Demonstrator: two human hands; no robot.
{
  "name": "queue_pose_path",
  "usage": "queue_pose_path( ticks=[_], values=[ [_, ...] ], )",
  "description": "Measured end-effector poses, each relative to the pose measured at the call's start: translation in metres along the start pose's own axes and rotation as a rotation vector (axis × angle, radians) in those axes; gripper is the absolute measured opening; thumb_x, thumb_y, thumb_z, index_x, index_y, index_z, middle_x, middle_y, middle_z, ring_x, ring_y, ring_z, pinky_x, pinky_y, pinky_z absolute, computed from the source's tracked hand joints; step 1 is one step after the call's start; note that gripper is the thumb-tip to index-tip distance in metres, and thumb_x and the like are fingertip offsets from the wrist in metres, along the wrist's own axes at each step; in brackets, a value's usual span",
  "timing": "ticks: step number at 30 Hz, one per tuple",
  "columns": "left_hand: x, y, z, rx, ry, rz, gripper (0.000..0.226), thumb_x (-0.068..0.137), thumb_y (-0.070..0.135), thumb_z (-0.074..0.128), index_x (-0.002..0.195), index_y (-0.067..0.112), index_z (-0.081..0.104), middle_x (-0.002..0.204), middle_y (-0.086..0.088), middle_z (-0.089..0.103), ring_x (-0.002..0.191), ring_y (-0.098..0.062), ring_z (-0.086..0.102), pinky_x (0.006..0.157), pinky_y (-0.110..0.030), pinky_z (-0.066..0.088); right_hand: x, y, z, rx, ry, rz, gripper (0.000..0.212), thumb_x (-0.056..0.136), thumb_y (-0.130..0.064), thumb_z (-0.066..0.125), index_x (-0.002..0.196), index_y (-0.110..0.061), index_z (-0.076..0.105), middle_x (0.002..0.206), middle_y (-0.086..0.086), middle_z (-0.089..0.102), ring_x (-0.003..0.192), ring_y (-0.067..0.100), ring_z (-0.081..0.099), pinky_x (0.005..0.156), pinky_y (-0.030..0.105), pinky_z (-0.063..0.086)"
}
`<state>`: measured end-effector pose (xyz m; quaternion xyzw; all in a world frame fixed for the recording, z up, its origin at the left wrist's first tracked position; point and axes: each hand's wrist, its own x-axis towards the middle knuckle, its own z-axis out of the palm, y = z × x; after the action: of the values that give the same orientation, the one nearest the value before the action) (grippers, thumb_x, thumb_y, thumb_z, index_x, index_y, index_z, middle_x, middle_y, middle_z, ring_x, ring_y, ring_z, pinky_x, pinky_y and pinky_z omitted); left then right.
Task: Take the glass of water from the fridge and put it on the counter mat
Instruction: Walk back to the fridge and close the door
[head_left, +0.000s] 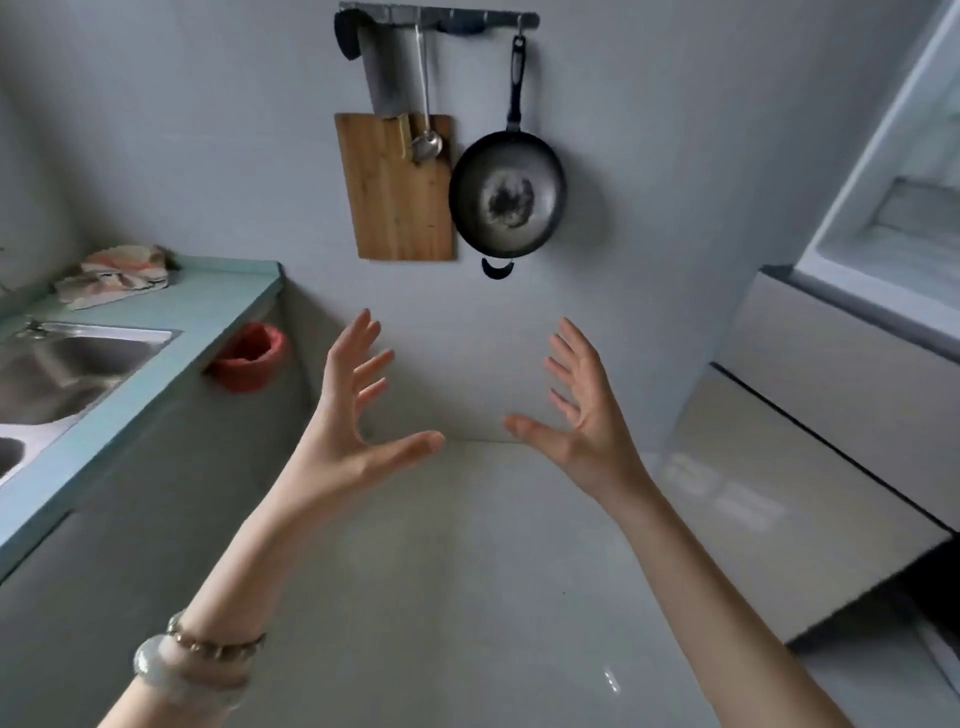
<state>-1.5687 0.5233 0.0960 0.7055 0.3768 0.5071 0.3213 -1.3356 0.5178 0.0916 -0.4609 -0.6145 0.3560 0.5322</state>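
Glossy pale floor tile (467, 597) is lying nearest, wide and bare under both raised forearms, giving plenty of open room between the counter at left and the fridge at right. On the left wrist a beaded bracelet (218, 642) and a smooth pale bangle (171, 675) are sitting side by side. The left hand (345, 421) and the right hand (582, 415) are hovering apart in mid-air, palms facing each other, every finger spread wide and gripping nothing.

At left, the teal counter (156, 374) is running away along a straight front edge, with a brushed steel sink (67, 364) sunk into it and a crumpled cloth (114, 275) lying at its far end. A round red bin (249, 358) is tucked under the counter's far corner. At right, the fridge (831, 395) is showing flat glossy cream drawer fronts split by a dark seam, and above them its upper compartment is standing open, white and blurred inside. The glass of water is nowhere I can make out; that open compartment is too washed out to tell.

Farthest, on the plain grey wall, a metal rail (441, 18) is carrying a rectangular wooden cutting board (400, 192), a steel ladle (427, 140) hanging in front of it, and a round black frying pan (506, 195) just beside the board's right edge.
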Motion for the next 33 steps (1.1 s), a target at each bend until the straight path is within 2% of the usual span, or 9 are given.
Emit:
queue_pose_path(
  ticks=[3, 8, 11, 14, 21, 24, 27, 30, 33],
  values=[
    [0.036, -0.017, 0.031, -0.068, -0.115, 0.044, 0.113, 0.064, 0.041, 0.083, 0.152, 0.034, 0.011, 0.157, 0.009, 0.024, 0.135, -0.006, 0.042, 0.109, -0.032, 0.039, 0.005, 0.009, -0.028, -0.052, 0.129, 0.022, 0.093, 0.071, -0.025, 0.079, 0.144, -0.043, 0.025, 0.15, -0.011, 0.036, 0.133, -0.002, 0.039, 0.108, 0.026, 0.034],
    [0.103, -0.04, 0.088, -0.153, -0.264, 0.091, 0.108, 0.067, 0.037, 0.084, 0.149, 0.041, 0.013, 0.153, 0.019, 0.027, 0.132, -0.003, 0.046, 0.104, -0.029, 0.042, 0.031, 0.032, -0.079, -0.138, 0.319, 0.041, 0.076, 0.072, -0.026, 0.074, 0.133, -0.049, 0.036, 0.132, -0.021, 0.048, 0.12, -0.007, 0.05, 0.098, 0.021, 0.043],
    [0.141, -0.052, 0.117, -0.17, -0.323, 0.116, 0.105, 0.069, 0.032, 0.084, 0.149, 0.04, 0.016, 0.149, 0.02, 0.03, 0.128, -0.002, 0.048, 0.102, -0.028, 0.045, 0.053, 0.044, -0.105, -0.175, 0.413, 0.011, 0.066, 0.075, -0.019, 0.074, 0.129, -0.041, 0.044, 0.128, -0.021, 0.051, 0.118, -0.001, 0.054, 0.092, 0.021, 0.047],
    [0.185, -0.059, 0.145, -0.166, -0.366, 0.156, 0.102, 0.071, 0.023, 0.082, 0.147, 0.039, 0.016, 0.147, 0.017, 0.031, 0.127, -0.001, 0.048, 0.101, -0.029, 0.046, 0.082, 0.052, -0.128, -0.209, 0.471, -0.013, 0.065, 0.078, -0.006, 0.074, 0.129, -0.034, 0.046, 0.127, -0.016, 0.052, 0.115, 0.003, 0.056, 0.093, 0.024, 0.049],
    [0.277, -0.073, 0.207, -0.226, -0.421, 0.261, 0.094, 0.075, 0.01, 0.081, 0.144, 0.038, 0.022, 0.147, 0.016, 0.032, 0.125, -0.002, 0.049, 0.097, -0.026, 0.048, 0.145, 0.059, -0.173, -0.316, 0.587, -0.053, 0.065, 0.079, -0.002, 0.071, 0.132, -0.029, 0.047, 0.126, -0.011, 0.055, 0.114, 0.007, 0.057, 0.094, 0.03, 0.051],
    [0.302, -0.083, 0.224, -0.24, -0.451, 0.275, 0.094, 0.075, 0.01, 0.08, 0.143, 0.04, 0.022, 0.147, 0.016, 0.031, 0.125, -0.003, 0.05, 0.096, -0.024, 0.048, 0.158, 0.063, -0.182, -0.347, 0.621, -0.035, 0.064, 0.079, -0.002, 0.071, 0.127, -0.037, 0.047, 0.124, -0.013, 0.055, 0.112, 0.004, 0.057, 0.094, 0.031, 0.051],
    [0.335, -0.097, 0.244, -0.286, -0.516, 0.278, 0.094, 0.075, 0.011, 0.081, 0.144, 0.038, 0.023, 0.149, 0.012, 0.032, 0.125, -0.004, 0.05, 0.096, -0.026, 0.048, 0.177, 0.071, -0.195, -0.38, 0.685, -0.008, 0.064, 0.079, 0.0, 0.071, 0.127, -0.034, 0.046, 0.123, -0.013, 0.055, 0.111, 0.004, 0.058, 0.093, 0.028, 0.051],
    [0.366, -0.106, 0.263, -0.342, -0.587, 0.29, 0.093, 0.074, 0.024, 0.081, 0.146, 0.035, 0.023, 0.15, 0.013, 0.031, 0.125, -0.004, 0.05, 0.094, -0.023, 0.048, 0.191, 0.076, -0.207, -0.409, 0.763, 0.024, 0.066, 0.079, 0.002, 0.07, 0.126, -0.036, 0.046, 0.122, -0.015, 0.054, 0.111, 0.006, 0.058, 0.091, 0.025, 0.051],
    [0.402, -0.113, 0.286, -0.405, -0.69, 0.326, 0.092, 0.07, 0.031, 0.077, 0.144, 0.039, 0.024, 0.148, 0.017, 0.032, 0.124, -0.003, 0.05, 0.094, -0.023, 0.048, 0.207, 0.08, -0.215, -0.476, 0.857, 0.047, 0.067, 0.079, 0.001, 0.071, 0.132, -0.031, 0.045, 0.126, -0.008, 0.054, 0.113, 0.007, 0.058, 0.092, 0.025, 0.05]
  ],
)
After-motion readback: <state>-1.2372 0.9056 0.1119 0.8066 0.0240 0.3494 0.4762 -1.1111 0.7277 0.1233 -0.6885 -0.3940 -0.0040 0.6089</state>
